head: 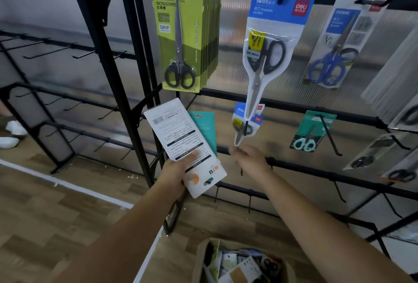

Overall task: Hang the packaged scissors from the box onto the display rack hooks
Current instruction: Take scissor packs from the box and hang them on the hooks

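head view: wood-plank floor [45, 203], black rack [126, 79]; left grip [178, 169] holds white package [181, 142], right grip [248, 158] relaxed.

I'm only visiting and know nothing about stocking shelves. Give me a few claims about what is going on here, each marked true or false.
1. The left hand holds a white package with its printed back facing us. True.
2. The right hand grips a pair of blue-handled scissors. False: it holds nothing, its fingers reaching toward the small blue-topped pack.
3. Several green packs hang together on one hook. True.
4. The cardboard box below is empty. False: packages lie in it.
5. The blue-handled scissors hang at the far left of the rack. False: they hang toward the right.
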{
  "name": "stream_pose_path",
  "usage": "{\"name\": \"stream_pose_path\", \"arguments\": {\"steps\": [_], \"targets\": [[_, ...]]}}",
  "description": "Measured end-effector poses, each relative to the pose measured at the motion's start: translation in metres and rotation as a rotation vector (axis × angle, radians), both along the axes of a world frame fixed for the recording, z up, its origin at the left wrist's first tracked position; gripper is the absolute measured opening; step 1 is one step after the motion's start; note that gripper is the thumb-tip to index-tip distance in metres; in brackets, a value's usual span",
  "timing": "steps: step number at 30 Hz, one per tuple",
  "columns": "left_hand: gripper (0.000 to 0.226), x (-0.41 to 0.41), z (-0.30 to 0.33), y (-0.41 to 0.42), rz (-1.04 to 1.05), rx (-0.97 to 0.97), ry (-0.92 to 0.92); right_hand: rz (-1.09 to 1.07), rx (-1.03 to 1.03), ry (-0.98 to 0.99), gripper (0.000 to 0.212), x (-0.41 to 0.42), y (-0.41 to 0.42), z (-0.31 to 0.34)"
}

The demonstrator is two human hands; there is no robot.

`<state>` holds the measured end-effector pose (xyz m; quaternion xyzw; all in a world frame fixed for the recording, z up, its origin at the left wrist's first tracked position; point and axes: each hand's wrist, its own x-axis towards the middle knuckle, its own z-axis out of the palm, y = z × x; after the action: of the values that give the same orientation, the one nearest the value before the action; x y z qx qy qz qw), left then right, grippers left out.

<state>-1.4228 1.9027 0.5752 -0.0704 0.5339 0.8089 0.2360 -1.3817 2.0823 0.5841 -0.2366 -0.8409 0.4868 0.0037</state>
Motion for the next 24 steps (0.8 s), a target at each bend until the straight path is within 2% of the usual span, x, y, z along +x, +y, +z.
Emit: {"name": "stream_pose_path", "arguments": {"steps": [2,4,7,10,13,17,21,24], "targets": [[0.024,0.001,-0.004,-0.002,0.008,0.006,-0.017,0.103,-0.267,-0.021,0.022,0.019,-0.019,-0.009],[0.024,0.004,-0.005,-0.002,-0.005,0.008,0.01,0.136,-0.31,-0.007,0.017,0.031,-0.033,-0.017],[0.023,0.008,-0.005,-0.002,-0.039,-0.002,0.064,0.028,-0.396,0.059,0.01,0.037,-0.042,-0.021],[0.019,0.01,-0.004,-0.005,-0.045,0.011,0.029,-0.024,-0.515,0.086,0.003,0.041,-0.041,-0.017],[0.02,0.01,-0.002,-0.007,-0.058,0.003,0.053,-0.034,-0.522,0.075,0.006,0.043,-0.039,-0.014],[0.021,0.009,0.005,-0.016,-0.038,-0.13,0.255,-0.087,-0.443,0.138,0.011,0.038,-0.028,-0.006],[0.024,0.013,0.011,-0.016,-0.047,-0.104,0.363,0.052,-0.494,0.159,0.02,0.032,-0.036,0.002],[0.024,0.015,0.012,-0.011,-0.026,-0.149,0.378,0.062,-0.435,0.21,0.027,0.028,-0.047,0.002]]}}
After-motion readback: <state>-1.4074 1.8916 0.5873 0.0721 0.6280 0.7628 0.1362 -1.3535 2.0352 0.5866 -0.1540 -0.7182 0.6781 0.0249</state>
